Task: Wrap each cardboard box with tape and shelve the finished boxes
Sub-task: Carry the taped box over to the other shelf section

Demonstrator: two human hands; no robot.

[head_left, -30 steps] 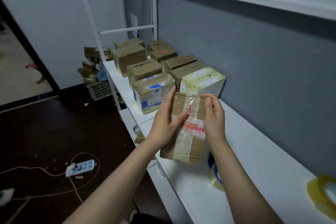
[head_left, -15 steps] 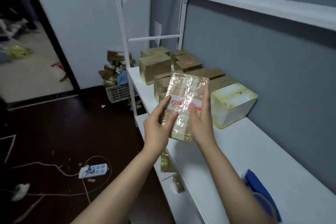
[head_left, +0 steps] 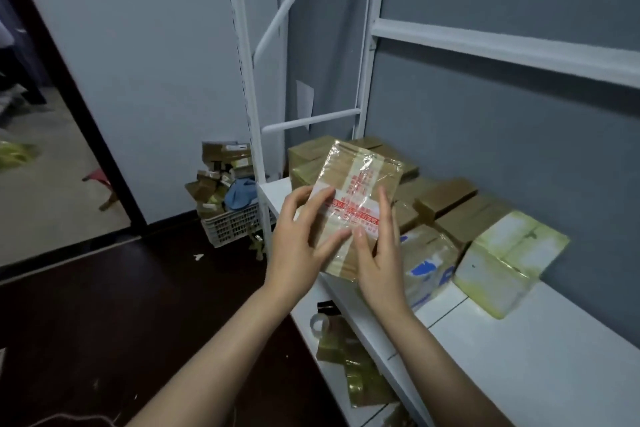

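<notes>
The cardboard box (head_left: 360, 191) is up in front of the person, tilted with its taped, red-printed face toward the camera, over the front lip of the shelf (head_left: 526, 350). That suits a last check and press of the wrap before it is put away. The left hand (head_left: 298, 239) lies flat on that face with fingers spread, pressing rather than clasping. The right hand (head_left: 377, 253) does the carrying, with its thumb on the front and straight fingers up the right side, pinching the box between them. The box's lower corner may be resting on the shelf lip, but the hands hide it. The finished boxes (head_left: 446, 198) sit packed along the wall in touching rows, which keeps the front strip of the board free. The white-topped box (head_left: 509, 253) closes the row at its near end, slightly askew. The open room is the bare board on the near side of that box (the obvious landing place, I judge). The way there is short and runs to the right. The upper rail (head_left: 502, 48) leaves plenty of height. The upright post (head_left: 252, 114) stands off to the left, out of the way. The drop at the front edge is the thing to mind, with a tape roll (head_left: 320, 322) and scraps on the lower shelf (head_left: 332, 378) beneath.
</notes>
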